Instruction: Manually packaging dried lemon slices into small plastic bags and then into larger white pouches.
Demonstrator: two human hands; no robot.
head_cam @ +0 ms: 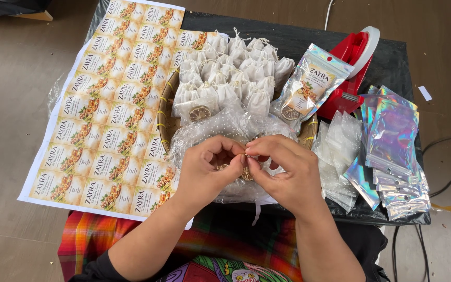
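Black-covered worktop on brown floor. Near, at centre: left hand and right hand, each grip pinching the small sheer pouch between them. Best kept taut, pinched close together. At 12 o'clock, basket heaped with white sachets; label sheet at 10.

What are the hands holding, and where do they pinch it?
Both hands, left hand and right hand, pinch the top edge of a sheer dotted pouch between thumbs and fingertips, where they meet. The exact part pinched is too small to tell.
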